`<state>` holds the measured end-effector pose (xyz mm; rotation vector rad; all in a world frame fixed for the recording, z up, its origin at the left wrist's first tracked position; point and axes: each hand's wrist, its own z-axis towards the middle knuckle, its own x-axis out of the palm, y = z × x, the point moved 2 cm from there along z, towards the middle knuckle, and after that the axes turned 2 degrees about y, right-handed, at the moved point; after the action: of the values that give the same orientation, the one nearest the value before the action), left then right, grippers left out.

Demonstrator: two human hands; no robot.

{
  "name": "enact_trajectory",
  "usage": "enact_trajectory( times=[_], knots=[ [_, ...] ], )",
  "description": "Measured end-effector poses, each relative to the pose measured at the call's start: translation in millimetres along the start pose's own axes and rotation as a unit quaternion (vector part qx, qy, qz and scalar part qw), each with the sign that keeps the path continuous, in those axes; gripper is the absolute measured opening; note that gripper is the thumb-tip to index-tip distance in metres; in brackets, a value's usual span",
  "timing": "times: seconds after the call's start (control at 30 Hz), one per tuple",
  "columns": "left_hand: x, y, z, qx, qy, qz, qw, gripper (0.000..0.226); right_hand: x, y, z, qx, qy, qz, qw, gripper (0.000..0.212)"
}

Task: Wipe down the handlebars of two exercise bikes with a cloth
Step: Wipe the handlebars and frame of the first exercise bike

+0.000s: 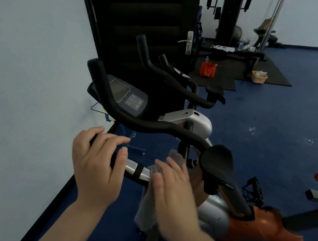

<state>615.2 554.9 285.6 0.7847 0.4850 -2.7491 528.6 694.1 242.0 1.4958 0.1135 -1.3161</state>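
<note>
The near exercise bike has black curved handlebars [153, 124] with a console [129, 96] between them. Its lower grip bar [138, 171] is black with a silver band. My left hand [96, 164] is wrapped over the left end of that lower bar. My right hand [173, 192] presses a grey cloth [147, 205] against the same bar, just right of the silver band; the cloth hangs down below. A second bike's black handlebars [178, 82] stand behind, by the door.
A pale wall [28, 84] runs along the left. A dark door [146, 18] is behind the bikes. An orange and silver bike body [251, 222] fills the lower right. Farther back on the blue floor are a red bag [207, 69], a basket [259, 76] and a weight machine [231, 17].
</note>
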Motion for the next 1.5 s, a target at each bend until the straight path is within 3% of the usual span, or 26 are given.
enact_trajectory(
  times=[0.07, 0.13, 0.2, 0.27, 0.3, 0.37, 0.43, 0.57, 0.63, 0.67, 0.73, 0.8, 0.87, 0.97, 1.03, 1.13, 1.27, 1.4, 1.5],
  knots=[
    [-2.2, 1.7, -1.2, 0.002, 0.012, -0.018, 1.0, 0.031, -16.0, -12.2, 1.9, -0.073, 0.025, -0.073, 0.994, 0.061],
    [-8.3, 3.5, -2.2, -0.011, 0.012, -0.066, 0.998, 0.03, -14.9, -3.1, 2.2, -0.074, 0.013, -0.072, 0.995, 0.047],
    [-17.0, 3.8, -2.3, -0.052, -0.008, -0.141, 0.989, 0.03, -2.0, 28.0, 13.3, -0.091, -0.021, -0.107, 0.99, 0.039],
    [-25.8, 4.3, -1.5, -0.117, -0.041, -0.193, 0.973, 0.033, 3.7, 58.3, 27.6, -0.126, -0.001, -0.143, 0.982, 0.017],
    [-30.0, 4.5, -2.4, -0.152, -0.052, -0.205, 0.965, 0.035, 2.1, 62.5, 32.7, -0.144, 0.014, -0.151, 0.978, 0.016],
    [-36.0, 5.3, -6.7, -0.204, -0.049, -0.215, 0.954, 0.039, 0.5, 54.1, 33.9, -0.175, 0.083, -0.187, 0.963, 0.047],
    [-37.4, 4.3, -14.4, -0.224, -0.023, -0.22, 0.949, 0.042, -3.0, 40.6, 25.6, -0.168, 0.117, -0.203, 0.958, 0.057],
    [-32.9, 0.0, -20.7, -0.26, -0.003, -0.26, 0.93, 0.044, 2.4, 77.9, 62.2, -0.154, 0.082, -0.145, 0.974, 0.029],
    [-33.2, -1.0, -22.1, -0.27, -0.001, -0.278, 0.922, 0.045, 10.8, 97.3, 73.1, -0.136, 0.12, -0.067, 0.981, 0.028],
    [-34.0, -1.0, -23.4, -0.272, 0.007, -0.289, 0.918, 0.045, 8.6, 100.5, 70.7, -0.147, 0.102, -0.064, 0.982, 0.035],
    [-36.5, -0.7, -24.2, -0.269, 0.031, -0.315, 0.909, 0.045, 8.7, 92.1, 55.1, -0.191, 0.082, -0.081, 0.975, 0.058],
    [-36.9, 0.0, -23.7, -0.255, 0.046, -0.322, 0.911, 0.048, 9.9, 89.4, 54.8, -0.215, 0.093, -0.118, 0.965, 0.046],
    [-34.4, -0.8, -23.5, -0.252, 0.054, -0.312, 0.914, 0.049, 11.7, 100.6, 75.0, -0.213, 0.075, -0.079, 0.971, 0.028],
    [-32.9, -2.0, -27.1, -0.25, 0.053, -0.326, 0.91, 0.049, 17.3, 111.0, 77.1, -0.224, 0.055, -0.034, 0.972, 0.029],
    [-33.6, -0.8, -28.2, -0.261, 0.068, -0.342, 0.9, 0.05, 13.5, 95.9, 66.2, -0.233, 0.095, -0.092, 0.964, 0.03],
    [-34.5, 2.7, -25.2, -0.225, 0.052, -0.286, 0.93, 0.048, 5.9, 88.0, 78.0, -0.19, 0.178, -0.133, 0.956, 0.031],
    [-33.2, 2.5, -18.1, -0.22, -0.004, -0.282, 0.934, 0.044, 12.0, 118.8, 83.3, -0.16, 0.069, 0.03, 0.984, 0.03],
    [-33.5, 4.2, -9.2, -0.138, 0.016, -0.221, 0.965, 0.041, 12.0, 84.5, 42.9, -0.195, 0.039, -0.134, 0.971, 0.015],
    [-28.5, 10.7, 4.5, -0.073, 0.05, -0.156, 0.984, 0.036, 0.0, 35.4, 23.5, -0.202, 0.061, -0.187, 0.959, 0.017]
  ],
)
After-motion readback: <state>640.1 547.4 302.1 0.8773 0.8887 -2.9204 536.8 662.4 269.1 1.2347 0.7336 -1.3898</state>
